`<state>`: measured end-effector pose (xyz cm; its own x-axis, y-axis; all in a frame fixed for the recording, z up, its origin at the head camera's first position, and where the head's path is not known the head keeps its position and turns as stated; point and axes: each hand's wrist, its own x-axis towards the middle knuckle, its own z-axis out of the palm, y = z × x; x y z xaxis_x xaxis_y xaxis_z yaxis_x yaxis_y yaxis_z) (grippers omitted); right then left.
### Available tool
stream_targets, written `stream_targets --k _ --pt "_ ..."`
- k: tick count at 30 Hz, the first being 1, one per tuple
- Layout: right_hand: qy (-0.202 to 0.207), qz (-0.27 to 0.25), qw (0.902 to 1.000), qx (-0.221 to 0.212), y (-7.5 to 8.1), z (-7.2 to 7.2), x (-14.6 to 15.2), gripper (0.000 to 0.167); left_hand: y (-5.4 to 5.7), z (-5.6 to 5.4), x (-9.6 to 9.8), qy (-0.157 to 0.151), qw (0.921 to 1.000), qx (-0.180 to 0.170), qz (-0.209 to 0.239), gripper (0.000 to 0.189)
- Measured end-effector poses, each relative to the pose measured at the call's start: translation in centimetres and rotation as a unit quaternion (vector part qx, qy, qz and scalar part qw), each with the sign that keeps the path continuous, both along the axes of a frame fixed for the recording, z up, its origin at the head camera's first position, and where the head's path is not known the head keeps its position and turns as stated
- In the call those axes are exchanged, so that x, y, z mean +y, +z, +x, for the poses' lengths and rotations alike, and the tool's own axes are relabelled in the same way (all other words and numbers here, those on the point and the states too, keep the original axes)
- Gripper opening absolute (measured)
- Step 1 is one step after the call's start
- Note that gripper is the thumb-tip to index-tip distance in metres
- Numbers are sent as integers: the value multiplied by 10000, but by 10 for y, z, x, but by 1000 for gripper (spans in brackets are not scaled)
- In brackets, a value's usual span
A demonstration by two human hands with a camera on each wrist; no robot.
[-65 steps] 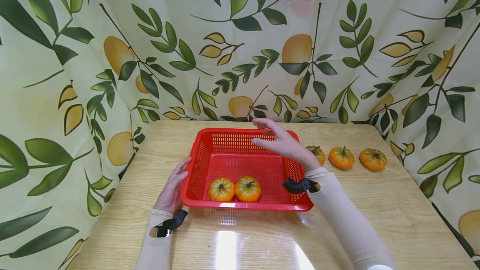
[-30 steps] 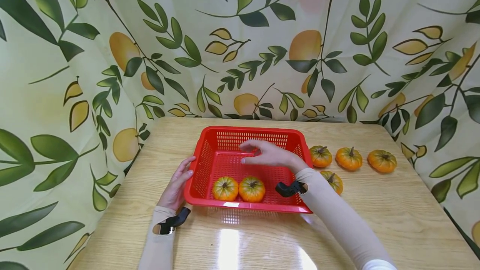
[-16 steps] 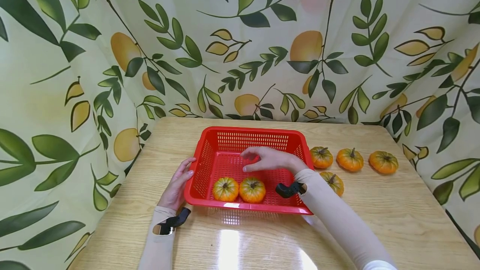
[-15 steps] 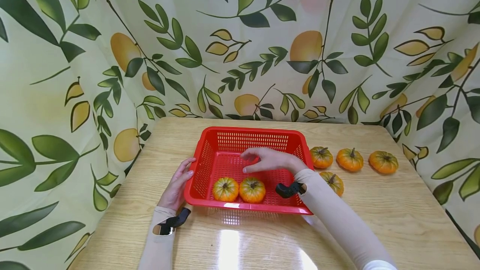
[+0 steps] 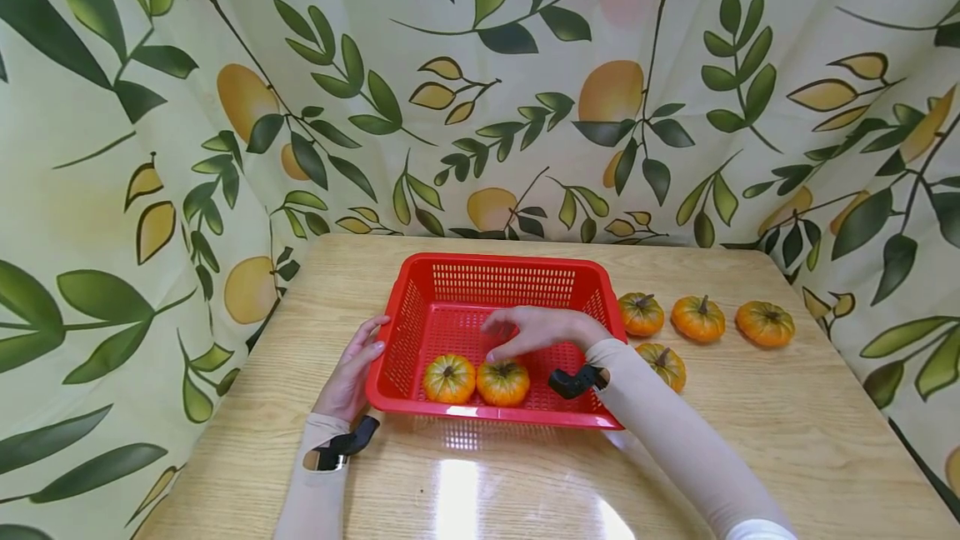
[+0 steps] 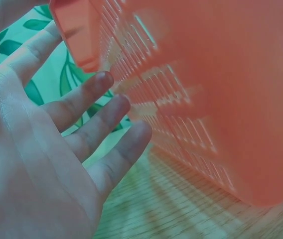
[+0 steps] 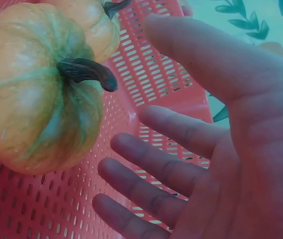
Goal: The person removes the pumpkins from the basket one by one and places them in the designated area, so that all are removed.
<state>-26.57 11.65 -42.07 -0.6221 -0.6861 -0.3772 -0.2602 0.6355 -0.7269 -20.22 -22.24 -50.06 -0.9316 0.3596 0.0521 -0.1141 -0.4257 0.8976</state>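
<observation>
my right grip [image 5: 542,329] is spread, empty; I'd cup the basket's [image 5: 547,417] right pumpkin [image 5: 504,388], lower centre, by its sides, relaxed left grip [image 5: 349,373] bracing the rim

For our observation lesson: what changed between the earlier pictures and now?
The right hand moved down and nearer the right-hand round orange pumpkin in the red perforated plastic basket; nothing was gripped or released. The left hand, basket and its two pumpkins stayed put.

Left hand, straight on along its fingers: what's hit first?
Likely the outer side wall of the red slotted basket; the left hand points at it from close up, touching or not is unclear.
</observation>
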Motion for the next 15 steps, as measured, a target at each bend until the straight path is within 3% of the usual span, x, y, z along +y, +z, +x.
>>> stream_targets --k 15 --pt "252 551 9978 -271 -3 3 -2 68 4 1 0 -23 10000 -37 32 36"
